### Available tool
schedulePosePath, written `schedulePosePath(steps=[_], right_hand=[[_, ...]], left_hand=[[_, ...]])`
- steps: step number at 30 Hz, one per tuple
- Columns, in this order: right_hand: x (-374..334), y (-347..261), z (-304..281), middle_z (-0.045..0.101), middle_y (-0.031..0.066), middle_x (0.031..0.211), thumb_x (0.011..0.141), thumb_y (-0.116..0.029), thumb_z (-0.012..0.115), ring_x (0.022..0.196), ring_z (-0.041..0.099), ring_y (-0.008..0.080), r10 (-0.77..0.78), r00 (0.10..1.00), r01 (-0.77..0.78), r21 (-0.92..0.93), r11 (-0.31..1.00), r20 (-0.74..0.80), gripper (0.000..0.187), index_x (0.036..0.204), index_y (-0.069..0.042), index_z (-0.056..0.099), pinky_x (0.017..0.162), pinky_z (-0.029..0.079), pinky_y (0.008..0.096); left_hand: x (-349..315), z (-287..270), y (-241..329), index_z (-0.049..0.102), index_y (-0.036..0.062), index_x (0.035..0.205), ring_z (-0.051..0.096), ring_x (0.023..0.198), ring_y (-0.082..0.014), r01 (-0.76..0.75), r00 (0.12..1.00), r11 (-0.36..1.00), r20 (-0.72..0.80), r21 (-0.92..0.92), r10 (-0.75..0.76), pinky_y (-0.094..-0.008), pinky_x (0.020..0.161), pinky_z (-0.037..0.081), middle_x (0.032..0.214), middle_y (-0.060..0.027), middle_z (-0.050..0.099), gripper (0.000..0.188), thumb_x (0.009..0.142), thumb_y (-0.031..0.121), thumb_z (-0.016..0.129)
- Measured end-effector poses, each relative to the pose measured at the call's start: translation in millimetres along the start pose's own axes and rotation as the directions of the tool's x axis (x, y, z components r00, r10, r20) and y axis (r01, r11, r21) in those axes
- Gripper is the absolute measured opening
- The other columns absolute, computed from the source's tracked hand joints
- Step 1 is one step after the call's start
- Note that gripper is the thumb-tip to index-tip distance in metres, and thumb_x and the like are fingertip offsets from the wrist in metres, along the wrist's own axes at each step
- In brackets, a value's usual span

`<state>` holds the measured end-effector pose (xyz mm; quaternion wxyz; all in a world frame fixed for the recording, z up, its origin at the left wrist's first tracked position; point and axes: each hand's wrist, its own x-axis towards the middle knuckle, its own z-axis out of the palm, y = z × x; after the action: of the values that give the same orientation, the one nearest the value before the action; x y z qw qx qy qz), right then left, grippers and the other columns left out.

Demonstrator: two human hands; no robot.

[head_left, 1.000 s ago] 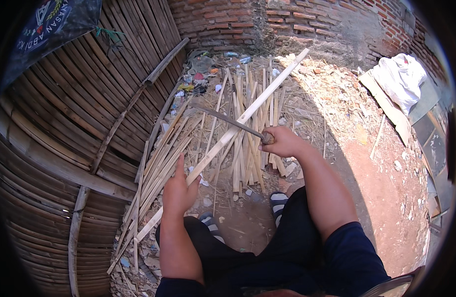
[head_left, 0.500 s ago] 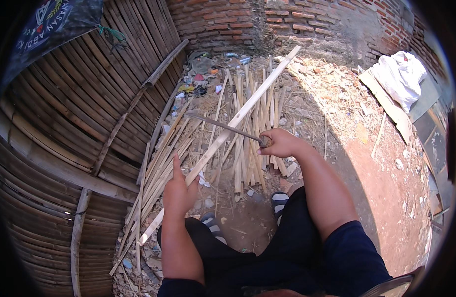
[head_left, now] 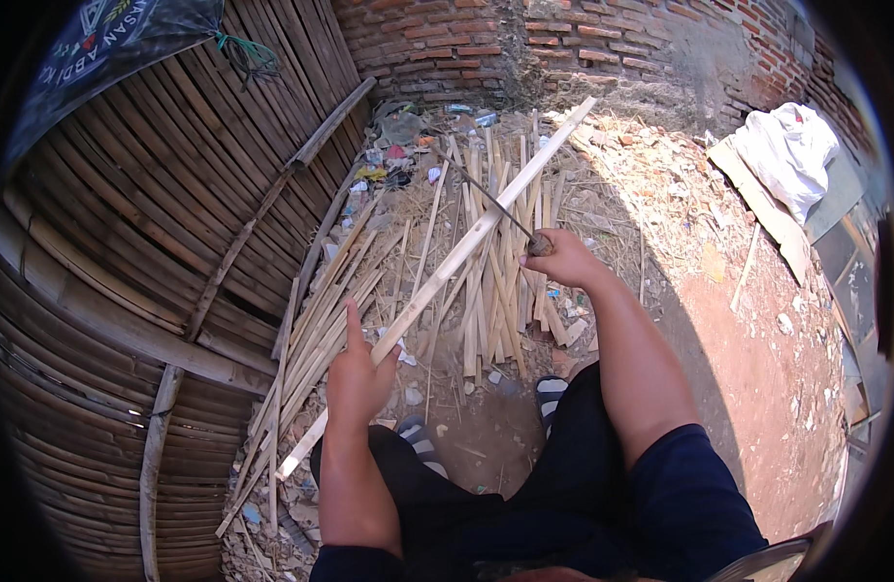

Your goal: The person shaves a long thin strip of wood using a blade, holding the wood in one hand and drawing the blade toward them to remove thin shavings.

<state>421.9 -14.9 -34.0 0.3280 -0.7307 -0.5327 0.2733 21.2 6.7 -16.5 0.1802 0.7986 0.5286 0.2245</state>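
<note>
A long pale wooden strip [head_left: 437, 281] slants across the middle, its near end by my left knee and its far end towards the brick wall. My left hand [head_left: 361, 380] grips it near the lower end, with the index finger stretched out. In my right hand [head_left: 566, 258] is the handle of a machete [head_left: 474, 182] with a long, narrow, dark blade. That blade crosses the strip above its middle, its tip pointing away and to the left. Whether blade and wood touch, I cannot tell.
Beyond lies a pile of thin wooden strips [head_left: 481, 310], with more strips [head_left: 321, 335] along the bamboo wall [head_left: 107, 213] at left. A brick wall [head_left: 427, 48] closes the back. Rubble and litter cover the ground. A white sack [head_left: 786, 155] rests at far right.
My right hand has moved slightly away and to the right. The machete's blade has swung to a steeper slant and crosses farther up the strip. The strip and my left hand have shifted slightly right.
</note>
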Motion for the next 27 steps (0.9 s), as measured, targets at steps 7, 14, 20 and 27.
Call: schedulePosePath(steps=[7,14,20,27], right_hand=[[-27,-35,19,0.076,0.0251,0.108,0.087,-0.041,0.085,0.106,0.073,0.0415,-0.200,0.963,0.241,-0.246,0.939,0.181,0.052,0.121,-0.004,0.074,0.092,0.056,0.0484],[-35,-59,7,0.075,0.0217,0.101,0.086,-0.040,0.085,0.100,0.073,0.0407,-0.217,0.940,0.289,-0.275,0.917,0.264,0.045,0.116,-0.007,0.076,0.090,0.056,0.0496],[-23,15,-41,0.075,0.0171,0.099,0.088,-0.036,0.086,0.096,0.072,0.0294,0.167,0.946,-0.121,0.174,0.977,-0.279,0.040,0.111,-0.005,0.076,0.089,0.055,0.0436],[-43,-30,-14,0.076,0.0217,0.104,0.086,-0.037,0.086,0.099,0.074,0.0399,-0.193,0.973,0.219,-0.244,0.945,0.126,0.044,0.112,-0.004,0.075,0.088,0.056,0.0486]], left_hand=[[4,12,0,0.018,0.0033,0.172,0.074,0.077,-0.0439,-0.010,0.999,0.996,0.046,-0.090,0.014,-0.0494,0.071,0.056,0.083,-0.0221,0.075,0.098,0.096,0.025,0.076],[-2,7,-15,0.020,0.0012,0.171,0.078,0.082,-0.0345,-0.047,0.998,0.991,0.025,-0.125,0.051,-0.0394,0.074,0.058,0.096,-0.0242,0.079,0.094,0.096,0.016,0.075],[2,-5,-9,0.022,0.0029,0.171,0.078,0.081,-0.0249,0.014,0.998,0.995,0.058,-0.101,-0.009,-0.0335,0.073,0.057,0.098,-0.0245,0.079,0.092,0.096,0.011,0.075],[5,3,-6,0.024,0.0022,0.171,0.075,0.082,-0.0173,0.008,0.996,0.972,0.083,-0.236,0.012,-0.0335,0.078,0.058,0.100,-0.0223,0.079,0.090,0.097,0.008,0.074]])
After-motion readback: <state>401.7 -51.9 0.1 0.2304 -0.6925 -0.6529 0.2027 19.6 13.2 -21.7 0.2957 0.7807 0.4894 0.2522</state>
